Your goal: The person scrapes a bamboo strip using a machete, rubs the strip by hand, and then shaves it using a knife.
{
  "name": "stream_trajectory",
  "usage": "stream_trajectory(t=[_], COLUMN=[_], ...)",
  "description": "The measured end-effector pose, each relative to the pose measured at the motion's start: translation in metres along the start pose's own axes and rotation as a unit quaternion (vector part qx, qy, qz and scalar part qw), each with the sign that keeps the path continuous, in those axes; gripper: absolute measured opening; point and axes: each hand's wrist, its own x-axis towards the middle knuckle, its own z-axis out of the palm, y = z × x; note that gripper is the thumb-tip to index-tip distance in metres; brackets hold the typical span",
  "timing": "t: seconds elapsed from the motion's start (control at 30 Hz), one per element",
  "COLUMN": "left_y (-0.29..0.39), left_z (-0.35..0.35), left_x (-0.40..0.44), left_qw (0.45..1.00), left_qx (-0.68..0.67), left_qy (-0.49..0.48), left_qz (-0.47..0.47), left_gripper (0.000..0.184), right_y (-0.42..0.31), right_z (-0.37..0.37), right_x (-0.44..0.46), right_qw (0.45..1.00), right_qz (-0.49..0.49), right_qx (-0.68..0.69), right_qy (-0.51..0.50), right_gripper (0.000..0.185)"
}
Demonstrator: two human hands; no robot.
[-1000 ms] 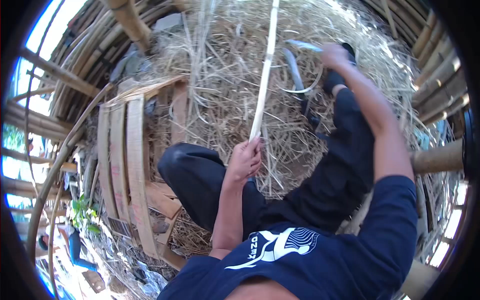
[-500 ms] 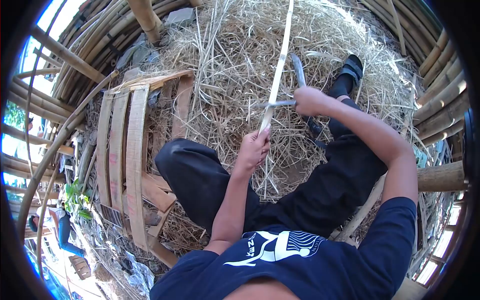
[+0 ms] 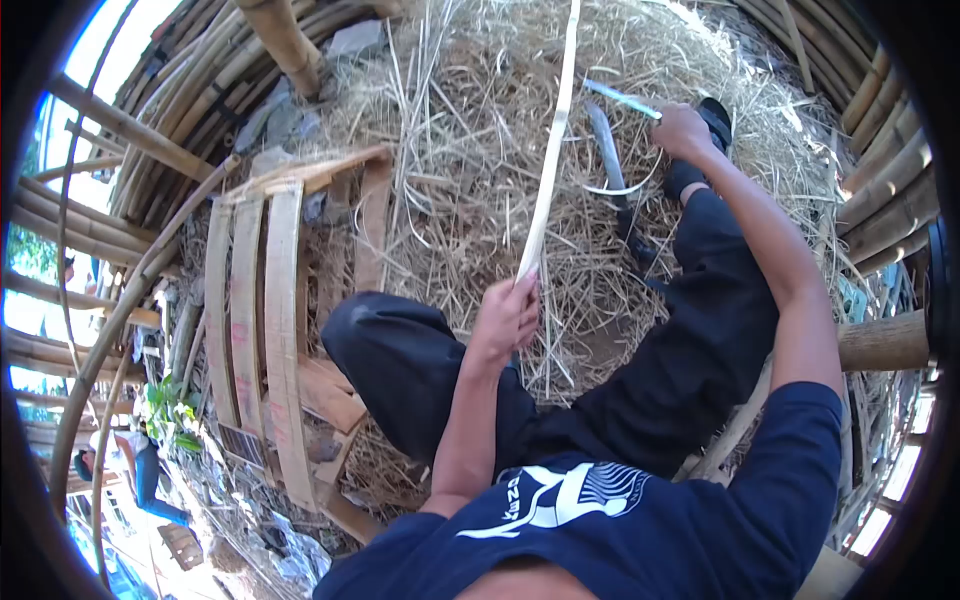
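My left hand is closed around the lower end of a long pale bamboo strip, which runs up past the top of the view. Farther right, my right hand grips a knife, its shiny blade pointing up and left, apart from the strip. Below that blade a second, larger blade with a dark handle, like a machete, lies on the shavings. A thin curled shaving crosses it. My right foot in a dark sandal is just beside my right hand.
Bamboo shavings cover the ground. A slatted wooden pallet lies left of my knee. Stacked bamboo poles line both sides, and a thick pole sticks in from the right. Another person is at far left.
My right hand with the knife has moved up and right, away from the strip. The left hand keeps its hold, almost in the same place. A curled shaving now lies over the machete.
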Motion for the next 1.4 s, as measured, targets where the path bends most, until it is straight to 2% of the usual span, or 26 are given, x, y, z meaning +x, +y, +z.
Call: stream_trajectory(t=[0.03, 0.1, 0.23, 0.27, 0.37, 0.43, 0.63, 0.7, 0.77, 0.83, 0.9, 0.97, 1.0, 1.03, 1.07, 1.1, 1.13, 1.17, 1.27, 1.4], left_y=[0.001, -0.004, -0.012, -0.013, -0.013, -0.016, -0.021, -0.019, -0.025, -0.027, -0.023, -0.021, -0.022, -0.021, -0.019, -0.015, -0.012, -0.012, -0.013, -0.013], left_z=[0.007, 0.013, 0.007, 0.007, 0.012, 0.01, 0.009, 0.012, 0.006, 0.002, 0.005, 0.005, 0.002, 0.001, 0.0, 0.001, 0.001, 0.0, -0.002, -0.007], left_x=[0.002, 0.013, 0.021, 0.021, 0.022, 0.024, 0.025, 0.023, 0.028, 0.031, 0.028, 0.025, 0.026, 0.025, 0.024, 0.021, 0.019, 0.019, 0.018, 0.017], left_qw=[1.0, 1.0, 0.998, 0.997, 0.994, 0.995, 0.98, 0.94, 0.935, 0.907, 0.915, 0.922, 0.947, 0.968, 0.967, 0.976, 0.984, 0.983, 0.988, 0.992], left_qx=[0.011, 0.02, 0.059, 0.071, 0.098, 0.096, 0.185, 0.312, 0.325, 0.383, 0.369, 0.355, 0.295, 0.234, 0.234, 0.202, 0.17, 0.171, 0.143, 0.11], left_qy=[0.014, 0.006, 0.017, 0.025, 0.044, 0.037, 0.065, 0.126, 0.134, 0.144, 0.14, 0.137, 0.106, 0.075, 0.075, 0.058, 0.041, 0.041, 0.021, -0.01], left_qz=[-0.006, -0.001, 0.01, 0.01, 0.01, 0.012, 0.043, 0.049, 0.057, 0.096, 0.084, 0.07, 0.065, 0.061, 0.063, 0.052, 0.041, 0.044, 0.048, 0.052], left_gripper=[0.03, 0.031, 0.032, 0.033, 0.032, 0.032, 0.033, 0.034, 0.032, 0.029, 0.027, 0.025, 0.025, 0.025, 0.025, 0.025, 0.025, 0.025, 0.027, 0.025], right_y=[-0.006, -0.019, -0.048, -0.057, -0.079, -0.087, -0.093, -0.093, -0.091, -0.09, -0.082, -0.073, -0.073, -0.075, -0.077, -0.078, -0.073, -0.07, -0.069, -0.081], right_z=[0.004, -0.003, 0.001, 0.005, 0.014, 0.02, 0.033, 0.036, 0.038, 0.039, 0.048, 0.06, 0.053, 0.047, 0.042, 0.038, 0.043, 0.047, 0.054, 0.036], right_x=[-0.013, -0.018, -0.036, -0.042, -0.059, -0.068, -0.071, -0.069, -0.068, -0.067, -0.057, -0.046, -0.042, -0.039, -0.038, -0.035, -0.031, -0.027, -0.019, -0.024], right_qw=[1.0, 0.993, 0.97, 0.966, 0.935, 0.925, 0.923, 0.915, 0.911, 0.914, 0.909, 0.936, 0.927, 0.927, 0.921, 0.907, 0.867, 0.867, 0.805, 0.776], right_qz=[-0.002, 0.012, -0.127, -0.102, -0.209, -0.253, -0.26, -0.263, -0.27, -0.263, -0.273, -0.199, -0.173, -0.175, -0.104, -0.031, 0.013, 0.012, 0.065, 0.097], right_qx=[-0.003, 0.012, 0.025, 0.054, -0.03, -0.046, -0.077, -0.103, -0.11, -0.06, -0.063, 0.082, 0.141, 0.141, 0.199, 0.256, 0.338, 0.338, 0.465, 0.505], right_qy=[-0.011, -0.114, -0.204, -0.23, -0.285, -0.28, -0.272, -0.289, -0.293, -0.303, -0.308, -0.278, -0.302, -0.301, -0.318, -0.332, -0.367, -0.364, -0.364, -0.364], right_gripper=[0.028, 0.03, 0.03, 0.027, 0.023, 0.023, 0.022, 0.022, 0.024, 0.029, 0.036, 0.041, 0.042, 0.042, 0.042, 0.042, 0.034, 0.034, 0.028, 0.027])
